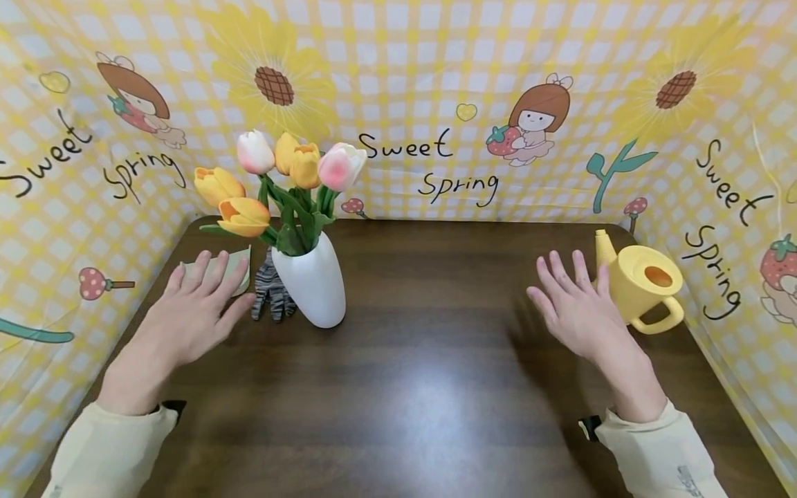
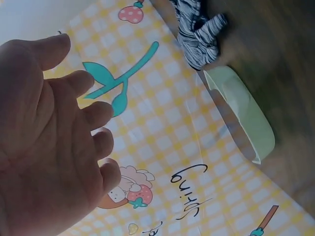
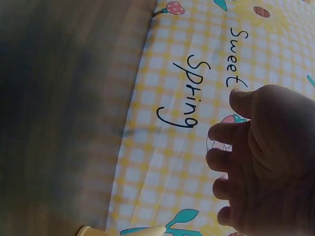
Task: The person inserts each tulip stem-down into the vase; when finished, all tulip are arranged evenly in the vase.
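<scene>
My left hand (image 1: 198, 311) is held over the left side of the table, fingers spread and holding nothing. Behind it lies a pale green curved piece (image 2: 248, 110), partly covered by the hand in the head view. Beside that is a striped grey knitted glove (image 1: 272, 287). A white vase (image 1: 314, 280) with yellow and pink-white tulips (image 1: 295, 162) stands just right of the glove. On the other side, my right hand (image 1: 575, 304) hovers with spread fingers, also with nothing in it. Close to its right is a yellow watering can (image 1: 644, 280), its spout partly visible in the right wrist view.
The dark wooden table (image 1: 429, 387) is enclosed at the back and both sides by a yellow checked cloth (image 1: 405, 83) printed with flowers and lettering. The vase and tulips rise tall at the back left.
</scene>
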